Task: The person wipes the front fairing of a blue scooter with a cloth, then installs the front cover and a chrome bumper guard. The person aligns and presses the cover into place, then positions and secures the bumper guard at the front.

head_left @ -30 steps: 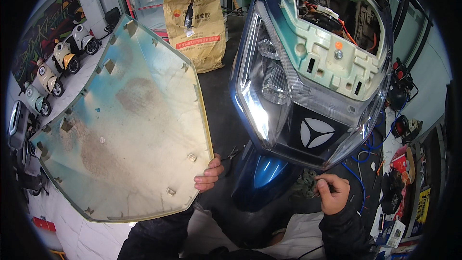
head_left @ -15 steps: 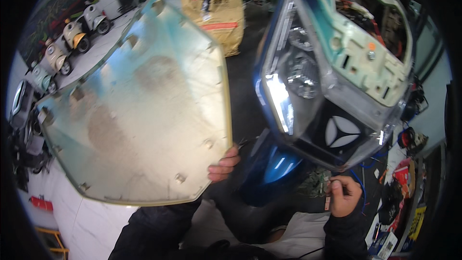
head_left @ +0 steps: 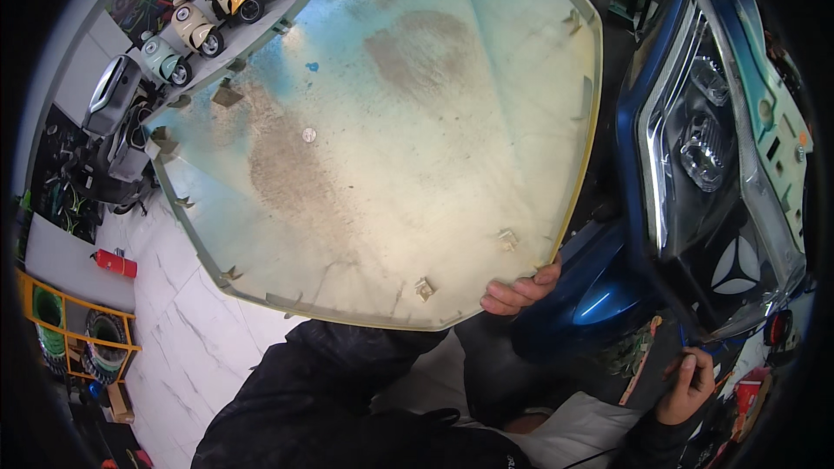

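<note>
My left hand [head_left: 521,290] grips the lower right edge of a large plastic body panel [head_left: 391,200], fingers curled over its rim. The panel's inside faces me: pale cream and turquoise, with brown dirty patches and small clip tabs. Its top runs out of view. At the right stands the blue front of a scooter [head_left: 599,291] with a clear headlight [head_left: 699,152] and a white three-part emblem. Just below the headlight, my right hand [head_left: 686,386] is closed with its fingers curled together; what it holds, if anything, is hidden.
Several small scooters [head_left: 195,28] stand on a ledge at the far left. A red fire extinguisher [head_left: 115,262] lies sideways in view over white marble-look tiles [head_left: 178,321]. An orange rack [head_left: 76,330] with tyres is at the left edge. Red packages [head_left: 749,395] sit at lower right.
My view has turned left, so the panel and scooter front appear farther right. The panel's top now runs out of view. My left hand keeps its grip; my right hand stays closed below the headlight.
</note>
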A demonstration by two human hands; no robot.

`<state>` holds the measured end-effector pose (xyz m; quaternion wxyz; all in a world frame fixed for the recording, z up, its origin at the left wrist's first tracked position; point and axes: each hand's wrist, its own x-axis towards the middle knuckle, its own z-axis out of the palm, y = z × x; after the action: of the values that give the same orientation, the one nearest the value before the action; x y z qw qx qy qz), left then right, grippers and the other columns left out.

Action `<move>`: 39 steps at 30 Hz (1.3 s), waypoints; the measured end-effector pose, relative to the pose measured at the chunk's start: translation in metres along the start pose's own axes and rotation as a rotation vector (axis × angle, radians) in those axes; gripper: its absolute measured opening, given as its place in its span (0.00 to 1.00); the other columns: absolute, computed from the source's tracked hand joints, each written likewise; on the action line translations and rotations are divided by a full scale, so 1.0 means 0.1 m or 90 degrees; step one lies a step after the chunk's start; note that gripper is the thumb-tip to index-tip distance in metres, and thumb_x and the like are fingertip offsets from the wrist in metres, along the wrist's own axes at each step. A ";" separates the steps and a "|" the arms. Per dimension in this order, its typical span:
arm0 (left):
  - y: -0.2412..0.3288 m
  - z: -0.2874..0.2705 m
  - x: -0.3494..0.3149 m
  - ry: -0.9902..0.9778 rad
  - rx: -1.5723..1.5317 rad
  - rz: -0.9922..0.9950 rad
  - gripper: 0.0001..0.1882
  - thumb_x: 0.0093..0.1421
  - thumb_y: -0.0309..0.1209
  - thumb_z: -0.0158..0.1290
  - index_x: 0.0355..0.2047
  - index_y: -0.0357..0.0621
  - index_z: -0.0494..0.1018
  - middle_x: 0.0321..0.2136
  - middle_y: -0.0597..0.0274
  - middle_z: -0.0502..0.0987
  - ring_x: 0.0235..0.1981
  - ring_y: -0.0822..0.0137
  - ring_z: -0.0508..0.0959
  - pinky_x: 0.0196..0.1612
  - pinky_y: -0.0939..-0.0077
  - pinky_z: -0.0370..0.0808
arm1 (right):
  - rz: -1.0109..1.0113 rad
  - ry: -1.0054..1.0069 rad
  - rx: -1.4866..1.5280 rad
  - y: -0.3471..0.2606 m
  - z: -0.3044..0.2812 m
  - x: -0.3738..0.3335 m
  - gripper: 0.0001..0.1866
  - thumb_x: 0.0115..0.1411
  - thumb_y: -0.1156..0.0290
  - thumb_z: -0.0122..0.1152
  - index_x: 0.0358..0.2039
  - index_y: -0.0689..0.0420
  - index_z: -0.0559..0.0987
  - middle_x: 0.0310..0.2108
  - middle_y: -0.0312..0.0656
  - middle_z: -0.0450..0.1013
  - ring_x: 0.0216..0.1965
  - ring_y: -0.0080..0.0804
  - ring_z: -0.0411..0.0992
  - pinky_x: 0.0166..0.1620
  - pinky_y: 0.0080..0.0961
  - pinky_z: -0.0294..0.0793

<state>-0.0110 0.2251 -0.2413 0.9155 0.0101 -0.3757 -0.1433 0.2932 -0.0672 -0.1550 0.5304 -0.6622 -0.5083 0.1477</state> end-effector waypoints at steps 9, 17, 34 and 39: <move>0.01 0.34 0.36 -0.014 0.034 -0.050 0.45 0.84 0.59 0.17 0.50 0.28 0.73 0.38 0.48 0.73 0.25 0.58 0.80 0.29 0.58 0.84 | 0.034 0.003 -0.034 -0.10 -0.20 0.13 0.15 0.79 0.63 0.58 0.44 0.65 0.80 0.29 0.38 0.74 0.27 0.22 0.71 0.33 0.21 0.67; 0.03 0.24 0.30 -0.025 0.034 -0.068 0.43 0.84 0.57 0.18 0.47 0.28 0.73 0.37 0.46 0.72 0.24 0.56 0.79 0.29 0.54 0.83 | 0.010 0.017 -0.074 0.13 -0.24 0.11 0.16 0.83 0.61 0.54 0.43 0.61 0.79 0.26 0.30 0.64 0.28 0.16 0.61 0.34 0.20 0.57; 0.07 0.08 0.06 0.043 0.026 -0.062 0.41 0.84 0.58 0.19 0.54 0.29 0.70 0.41 0.46 0.73 0.31 0.54 0.81 0.34 0.52 0.82 | 0.035 0.019 0.010 0.41 -0.14 0.04 0.16 0.80 0.59 0.61 0.41 0.60 0.78 0.23 0.30 0.67 0.23 0.15 0.63 0.29 0.18 0.58; 0.12 0.07 -0.01 0.087 0.045 -0.037 0.40 0.85 0.55 0.18 0.51 0.31 0.70 0.38 0.48 0.72 0.28 0.56 0.78 0.32 0.54 0.82 | 0.021 0.014 0.007 0.30 -0.06 0.10 0.17 0.79 0.60 0.61 0.39 0.62 0.78 0.22 0.32 0.69 0.22 0.16 0.65 0.28 0.19 0.60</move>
<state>-0.0139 0.2371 -0.2352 0.9336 0.0631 -0.3165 -0.1555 0.3171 -0.0599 -0.1748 0.5373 -0.6692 -0.4904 0.1519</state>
